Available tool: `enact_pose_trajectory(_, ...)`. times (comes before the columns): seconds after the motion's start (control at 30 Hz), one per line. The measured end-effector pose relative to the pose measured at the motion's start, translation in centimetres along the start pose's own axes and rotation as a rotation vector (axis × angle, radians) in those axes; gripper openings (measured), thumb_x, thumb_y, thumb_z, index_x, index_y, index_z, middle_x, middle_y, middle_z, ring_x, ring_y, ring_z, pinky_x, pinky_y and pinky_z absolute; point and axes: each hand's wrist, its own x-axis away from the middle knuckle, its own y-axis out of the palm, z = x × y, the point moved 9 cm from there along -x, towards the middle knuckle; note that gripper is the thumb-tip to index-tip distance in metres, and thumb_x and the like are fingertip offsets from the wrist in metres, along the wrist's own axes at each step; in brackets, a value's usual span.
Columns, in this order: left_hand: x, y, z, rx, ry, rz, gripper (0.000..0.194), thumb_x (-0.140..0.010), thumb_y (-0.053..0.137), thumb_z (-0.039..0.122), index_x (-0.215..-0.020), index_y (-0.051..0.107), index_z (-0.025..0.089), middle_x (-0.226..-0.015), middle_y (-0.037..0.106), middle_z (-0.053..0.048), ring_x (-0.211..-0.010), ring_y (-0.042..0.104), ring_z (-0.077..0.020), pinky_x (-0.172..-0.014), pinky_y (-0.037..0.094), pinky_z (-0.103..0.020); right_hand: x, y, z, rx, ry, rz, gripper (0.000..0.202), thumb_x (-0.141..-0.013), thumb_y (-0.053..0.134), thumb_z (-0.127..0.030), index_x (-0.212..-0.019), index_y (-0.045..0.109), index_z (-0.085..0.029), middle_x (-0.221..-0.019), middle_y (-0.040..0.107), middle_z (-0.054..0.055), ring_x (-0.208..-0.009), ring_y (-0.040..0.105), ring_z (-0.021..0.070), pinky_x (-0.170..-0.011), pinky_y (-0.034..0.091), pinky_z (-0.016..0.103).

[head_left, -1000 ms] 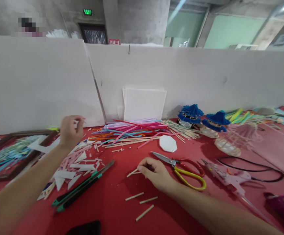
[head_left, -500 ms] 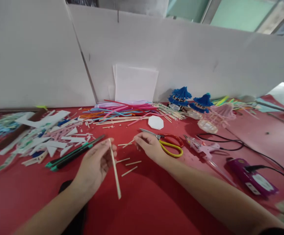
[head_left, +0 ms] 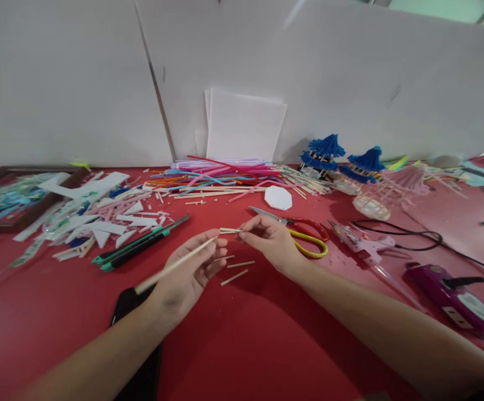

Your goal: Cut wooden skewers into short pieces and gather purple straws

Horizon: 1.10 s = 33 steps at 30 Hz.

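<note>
Wooden long stick (head_left: 179, 263) and short sticks (head_left: 229, 230), held above a red bench (head_left: 233, 345)
The left hand (head_left: 189, 277), loosely curled, grips the long stick; the right hand (head_left: 273, 243) pinches the short sticks near its tip. Scissors (head_left: 292, 221) lie just beside; a white partition (head_left: 333, 72) stands behind.

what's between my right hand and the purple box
The scissors, then the pink glue gun, lie between your right hand and the purple box, as the head view shows.

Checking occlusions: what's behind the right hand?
Behind the right hand, scissors lie on the red tabletop, a blade tip and much of the red and yellow handles showing. The hand seems to cover their near edge; anything else behind it can't be seen.
</note>
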Motion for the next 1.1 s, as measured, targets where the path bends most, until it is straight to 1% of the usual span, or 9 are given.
enact_pose_trajectory(0.13,-0.7,-0.8,1.3,-0.083,0.137,0.032,0.014,-0.07,0.071,0.027,-0.079,0.07,0.017,-0.063,0.059,0.002,-0.053,0.053,-0.0059,-0.051,0.049,-0.015,-0.4,-0.4,0.6,0.053,0.025,-0.006,0.02,-0.066,0.07,-0.033,-0.076,0.06,-0.019,-0.071,0.066,0.0,-0.066,0.061,0.0125,-0.068,0.05,0.029)
enact_pose_trajectory(0.23,-1.4,-1.3,3.3,-0.307,0.275,0.082,0.015,-0.07,0.07,0.032,-0.074,0.069,0.018,-0.072,0.063,0.0,-0.064,0.057,-0.0089,-0.06,0.05,-0.019,-0.6,-0.9,0.3,0.185,-0.012,0.02,0.017,-0.07,0.067,-0.033,-0.078,0.064,-0.018,-0.072,0.065,0.001,-0.064,0.058,0.0116,-0.064,0.048,0.027)
enact_pose_trajectory(0.37,-2.6,0.5,4.3,-0.873,0.371,-0.021,0.02,-0.076,0.062,0.036,-0.083,0.068,0.018,-0.076,0.067,-0.004,-0.073,0.061,-0.0167,-0.07,0.049,-0.029,-0.6,-0.4,-1.1,0.387,-0.165,-0.019,0.012,-0.075,0.062,-0.027,-0.082,0.068,-0.019,-0.082,0.064,0.003,-0.074,0.058,0.0129,-0.068,0.046,0.027)
enact_pose_trajectory(0.5,-3.2,2.0,4.3,-1.167,0.506,-0.044,0.024,-0.078,0.059,0.028,-0.1,0.055,0.02,-0.08,0.067,-0.003,-0.076,0.063,-0.0197,-0.069,0.047,-0.033,-0.5,-0.1,-1.4,0.411,-0.191,-0.051,0.016,-0.076,0.062,-0.027,-0.09,0.066,-0.02,-0.08,0.064,0.002,-0.072,0.059,0.0131,-0.065,0.047,0.027)
enact_pose_trajectory(0.7,-3.0,2.8,3.7,-1.18,0.557,-0.107,0.005,-0.08,0.054,0.021,-0.084,0.051,0.022,-0.089,0.068,-0.004,-0.088,0.065,-0.0203,-0.071,0.048,-0.03,-0.4,0.4,-2.3,0.53,-0.23,-0.123,0.009,-0.077,0.063,-0.029,-0.08,0.066,-0.021,-0.077,0.066,0.001,-0.07,0.059,0.0129,-0.064,0.046,0.027)
enact_pose_trajectory(0.83,-3.0,2.6,3.1,-1.223,0.516,-0.152,0.012,-0.078,0.055,0.022,-0.089,0.051,0.023,-0.084,0.07,-0.002,-0.083,0.067,-0.0196,-0.072,0.049,-0.03,-0.4,1.4,-2.6,0.606,-0.266,-0.163,0.005,-0.077,0.064,-0.025,-0.077,0.066,-0.02,-0.076,0.066,0.0,-0.07,0.059,0.0123,-0.063,0.046,0.026)
enact_pose_trajectory(0.93,-3.0,2.6,3.0,-1.256,0.548,-0.16,0.014,-0.078,0.056,0.025,-0.091,0.051,0.023,-0.083,0.07,-0.001,-0.082,0.067,-0.0193,-0.073,0.048,-0.03,-0.4,1.5,-2.2,0.62,-0.242,-0.118,0.006,-0.077,0.062,-0.025,-0.08,0.066,-0.021,-0.078,0.067,0.0,-0.071,0.06,0.0127,-0.064,0.046,0.026)
enact_pose_trajectory(1.0,-2.9,2.9,2.9,-1.279,0.588,-0.192,0.009,-0.078,0.052,0.021,-0.086,0.051,0.023,-0.085,0.069,-0.001,-0.084,0.066,-0.0188,-0.073,0.048,-0.03,-0.4,1.8,-2.1,0.607,-0.249,-0.108,0.006,-0.078,0.062,-0.025,-0.081,0.065,-0.021,-0.079,0.068,0.0,-0.072,0.061,0.0132,-0.066,0.047,0.026)
enact_pose_trajectory(1.1,-2.8,3.0,2.9,-1.273,0.634,-0.222,0.015,-0.076,0.047,0.013,-0.085,0.051,0.023,-0.086,0.068,-0.001,-0.086,0.066,-0.0171,-0.076,0.048,-0.028,-0.3,2.2,-2.1,0.583,-0.287,-0.117,0.008,-0.079,0.06,-0.024,-0.083,0.065,-0.021,-0.082,0.068,0.001,-0.075,0.062,0.0137,-0.07,0.048,0.027)
